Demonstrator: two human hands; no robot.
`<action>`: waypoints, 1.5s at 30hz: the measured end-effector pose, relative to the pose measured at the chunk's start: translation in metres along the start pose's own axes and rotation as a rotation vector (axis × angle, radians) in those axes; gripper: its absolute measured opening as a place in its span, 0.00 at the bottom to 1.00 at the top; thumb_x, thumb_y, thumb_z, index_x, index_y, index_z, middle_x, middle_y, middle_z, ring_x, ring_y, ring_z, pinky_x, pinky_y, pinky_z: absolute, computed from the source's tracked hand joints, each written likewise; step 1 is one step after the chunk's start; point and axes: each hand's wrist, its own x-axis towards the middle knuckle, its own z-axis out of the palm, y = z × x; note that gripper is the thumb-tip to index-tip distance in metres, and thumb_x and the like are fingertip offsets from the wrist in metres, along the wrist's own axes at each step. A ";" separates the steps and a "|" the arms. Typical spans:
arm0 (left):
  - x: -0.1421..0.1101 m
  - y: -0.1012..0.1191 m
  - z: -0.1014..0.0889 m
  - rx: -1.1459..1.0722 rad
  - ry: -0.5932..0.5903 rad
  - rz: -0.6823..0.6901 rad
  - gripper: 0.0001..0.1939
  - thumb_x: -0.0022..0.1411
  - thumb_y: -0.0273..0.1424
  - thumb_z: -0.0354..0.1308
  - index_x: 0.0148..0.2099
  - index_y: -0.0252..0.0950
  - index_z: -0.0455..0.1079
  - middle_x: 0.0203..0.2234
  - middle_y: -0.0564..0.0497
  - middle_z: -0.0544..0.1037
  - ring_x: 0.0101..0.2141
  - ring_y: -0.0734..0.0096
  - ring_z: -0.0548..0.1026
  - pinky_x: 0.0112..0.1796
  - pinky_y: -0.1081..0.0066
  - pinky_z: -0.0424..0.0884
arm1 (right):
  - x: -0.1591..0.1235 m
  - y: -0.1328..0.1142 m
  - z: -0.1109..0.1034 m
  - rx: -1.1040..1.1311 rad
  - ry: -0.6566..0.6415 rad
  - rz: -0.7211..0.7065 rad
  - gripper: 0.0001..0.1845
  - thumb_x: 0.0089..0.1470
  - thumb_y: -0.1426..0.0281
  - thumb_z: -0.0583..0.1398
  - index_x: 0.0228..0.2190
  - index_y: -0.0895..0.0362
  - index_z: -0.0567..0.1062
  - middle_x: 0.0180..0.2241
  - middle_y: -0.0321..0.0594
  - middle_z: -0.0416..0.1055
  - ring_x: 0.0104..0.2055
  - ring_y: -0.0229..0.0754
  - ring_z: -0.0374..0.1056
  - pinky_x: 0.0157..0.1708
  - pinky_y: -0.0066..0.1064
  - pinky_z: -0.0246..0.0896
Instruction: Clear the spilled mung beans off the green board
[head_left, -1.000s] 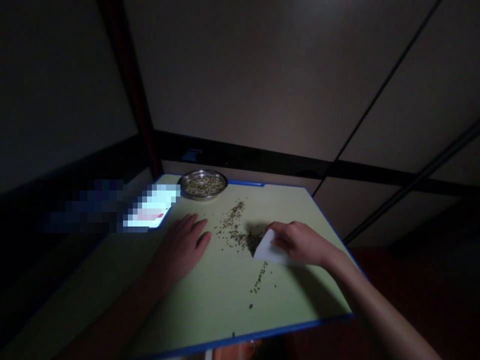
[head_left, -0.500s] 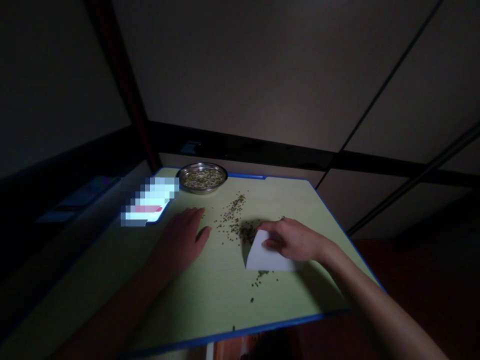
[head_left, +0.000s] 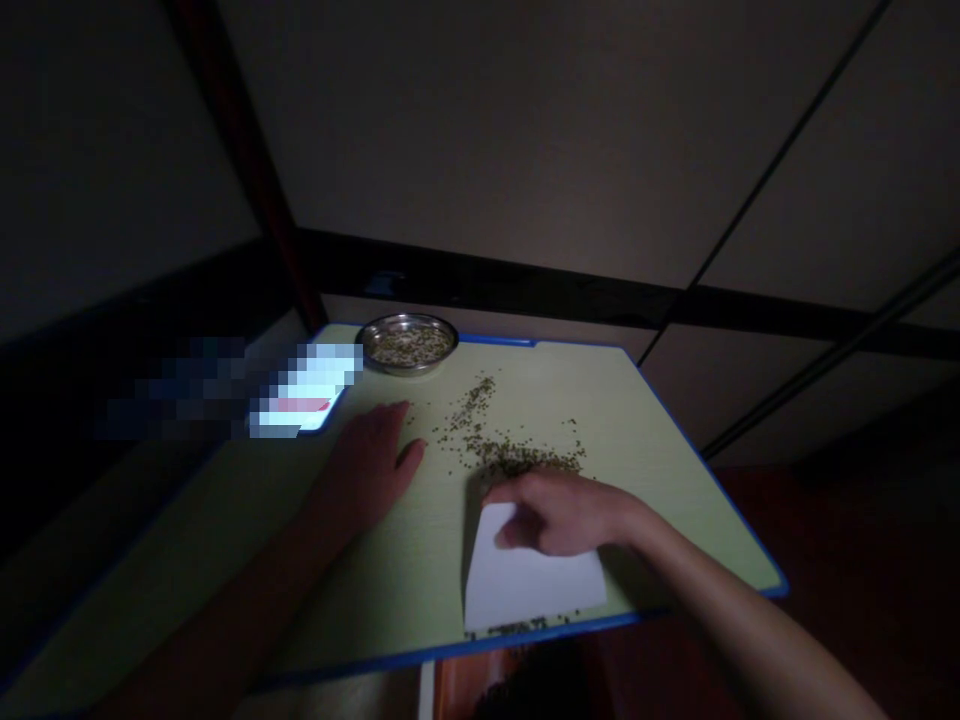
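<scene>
My right hand (head_left: 551,510) grips a white flat sheet, like a stiff card or scraper (head_left: 532,590), tilted on the pale green tabletop (head_left: 397,590) near its front edge. A thin line of small dark beans or grains (head_left: 517,628) lies along the sheet's lower edge. Beyond the hand, more of these beans (head_left: 532,457) spread across the middle of the table. My left hand (head_left: 364,470) rests on the tabletop with fingers stretched out and thumb apart, holding nothing. A shallow metal dish (head_left: 409,370) with green and whitish grains stands at the back left.
A lit phone-like screen (head_left: 304,395), partly pixelated, lies at the left edge. Below the front edge is an orange-brown container (head_left: 461,690), its dark contents hard to make out. A blue rim (head_left: 420,657) borders the table. Pale panelled walls or cabinets (head_left: 480,150) rise behind it.
My right hand has drawn the white sheet toward the front edge, bringing loose beans with it. More beans show in the middle of the table. My left hand has stayed nearly still.
</scene>
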 end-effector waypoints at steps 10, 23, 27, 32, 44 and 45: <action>0.001 -0.003 0.003 -0.002 -0.006 -0.002 0.32 0.66 0.42 0.47 0.63 0.23 0.60 0.54 0.30 0.72 0.55 0.44 0.70 0.57 0.50 0.66 | 0.004 0.006 0.006 0.180 -0.037 -0.018 0.02 0.54 0.72 0.60 0.33 0.55 0.71 0.27 0.32 0.67 0.30 0.36 0.64 0.31 0.27 0.58; 0.002 0.004 -0.003 -0.038 -0.003 -0.026 0.30 0.64 0.41 0.50 0.62 0.25 0.61 0.53 0.30 0.73 0.54 0.45 0.71 0.56 0.50 0.67 | -0.039 -0.040 0.011 -0.106 0.204 0.067 0.08 0.56 0.70 0.58 0.37 0.52 0.76 0.28 0.36 0.75 0.31 0.42 0.70 0.30 0.32 0.56; 0.003 0.003 -0.003 -0.108 -0.011 -0.071 0.28 0.64 0.39 0.48 0.61 0.26 0.63 0.54 0.32 0.73 0.55 0.46 0.71 0.57 0.50 0.66 | -0.065 -0.028 -0.004 -0.163 0.443 0.263 0.10 0.61 0.66 0.55 0.42 0.53 0.74 0.30 0.40 0.76 0.29 0.42 0.71 0.29 0.32 0.58; 0.004 0.000 -0.006 -0.362 -0.003 -0.209 0.26 0.63 0.33 0.44 0.60 0.30 0.66 0.53 0.36 0.75 0.55 0.52 0.72 0.59 0.52 0.66 | -0.082 0.001 -0.018 -0.173 0.665 0.415 0.17 0.61 0.61 0.55 0.49 0.55 0.70 0.33 0.45 0.78 0.34 0.47 0.73 0.33 0.35 0.61; 0.002 -0.014 -0.005 -0.523 0.247 -0.264 0.15 0.59 0.28 0.45 0.47 0.37 0.67 0.52 0.40 0.75 0.55 0.58 0.73 0.58 0.52 0.68 | 0.008 -0.061 0.048 -0.249 0.515 0.290 0.13 0.59 0.64 0.55 0.42 0.56 0.73 0.31 0.47 0.80 0.29 0.51 0.75 0.26 0.36 0.56; 0.002 -0.013 -0.005 -0.537 0.266 -0.261 0.14 0.59 0.28 0.45 0.46 0.37 0.67 0.52 0.40 0.75 0.55 0.58 0.73 0.57 0.52 0.69 | 0.013 -0.057 0.048 -0.281 0.510 0.297 0.13 0.59 0.64 0.55 0.42 0.56 0.73 0.31 0.47 0.80 0.29 0.51 0.75 0.25 0.36 0.55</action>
